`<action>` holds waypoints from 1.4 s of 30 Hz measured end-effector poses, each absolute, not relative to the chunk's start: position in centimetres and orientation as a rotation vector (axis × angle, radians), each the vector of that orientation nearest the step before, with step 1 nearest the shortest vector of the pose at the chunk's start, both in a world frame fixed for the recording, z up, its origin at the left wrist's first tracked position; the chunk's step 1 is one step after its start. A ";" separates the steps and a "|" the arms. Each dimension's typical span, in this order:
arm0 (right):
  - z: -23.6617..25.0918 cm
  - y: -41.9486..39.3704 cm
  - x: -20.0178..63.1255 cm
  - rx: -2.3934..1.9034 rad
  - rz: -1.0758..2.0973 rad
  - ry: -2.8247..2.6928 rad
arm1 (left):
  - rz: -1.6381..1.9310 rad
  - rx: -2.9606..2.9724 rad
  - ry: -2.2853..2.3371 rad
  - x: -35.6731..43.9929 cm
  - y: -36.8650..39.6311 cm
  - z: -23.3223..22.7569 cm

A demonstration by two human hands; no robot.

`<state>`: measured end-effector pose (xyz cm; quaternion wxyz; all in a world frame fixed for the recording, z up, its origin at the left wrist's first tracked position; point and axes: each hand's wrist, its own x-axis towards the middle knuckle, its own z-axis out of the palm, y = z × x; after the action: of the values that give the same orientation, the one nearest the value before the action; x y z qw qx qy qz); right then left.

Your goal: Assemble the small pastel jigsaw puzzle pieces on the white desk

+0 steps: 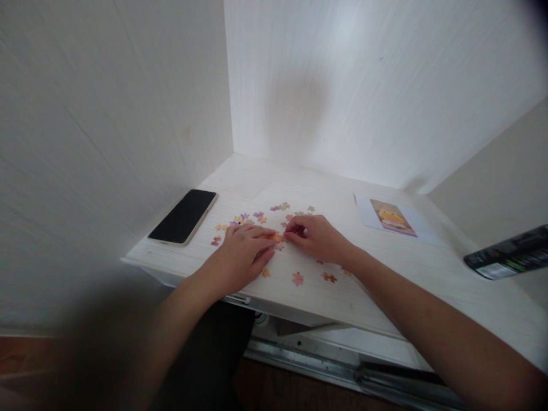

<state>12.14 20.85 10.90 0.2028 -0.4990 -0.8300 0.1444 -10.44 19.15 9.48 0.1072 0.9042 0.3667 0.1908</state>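
1. I watch from the head camera as two bare hands meet over loose puzzle pieces on a pale desk [385, 268]. The phone [184, 216] at the desk's left edge is my landmark.

2. The left hand [244, 251] lies palm down just right of the phone. Its fingers are stretched out flat and its fingertips rest on an orange piece [278, 238]. It presses on the piece and does not clench it.

3. The right hand [314, 237] sits further right of the phone, with its fingers curled and pinched toward the same orange piece. Whether it holds a second piece I cannot tell, since the fingers hide the contact.

4. I judge the work to be at an early stage. No joined section shows anywhere. Scattered pieces [261, 216] lie beyond the hands, right of the phone's far end, and more loose pieces [297, 278] lie nearer the desk's front edge.

5. The orange piece is too small and too covered for me to read its long axis or which way it points. The two hands close on it from opposite sides, along the desk's width.

6. A picture card [391, 218] with a yellow figure lies well to the right of the phone, its long side angled toward the back wall. A dark packet [509, 258] sits at the far right.
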 end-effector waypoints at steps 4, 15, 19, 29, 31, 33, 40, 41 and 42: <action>10.9 20.8 12.1 -1.393 0.383 -2.330 | 0.570 2.663 1.077 -10.4 19.1 9.5; 11.0 20.9 12.2 -1.326 0.379 -2.417 | 0.551 2.680 1.085 -10.5 19.1 9.7; 11.2 21.0 12.5 -1.274 0.375 -2.455 | 0.553 2.677 1.090 -10.5 19.0 9.7; 11.5 21.1 13.0 -1.289 0.543 -2.373 | 0.654 2.604 1.138 -11.2 19.5 9.8; 11.4 21.3 13.2 -1.284 0.576 -2.342 | 0.704 2.590 1.188 -11.4 19.6 9.9; 11.4 21.5 13.6 -1.277 0.567 -2.302 | 0.742 2.569 1.248 -11.7 19.8 10.1; 11.5 22.7 15.4 -1.382 0.482 -2.271 | 0.712 2.521 1.550 -13.0 20.5 10.4; 11.5 22.8 15.6 -1.392 0.503 -2.283 | 0.692 2.526 1.567 -13.1 20.6 10.3; 11.5 22.9 15.7 -1.402 0.530 -2.292 | 0.669 2.535 1.571 -13.3 20.7 10.2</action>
<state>15.72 22.86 11.47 0.2003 -0.5015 -0.8200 0.1898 -13.31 20.69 10.21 0.0427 0.8287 0.5134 0.2187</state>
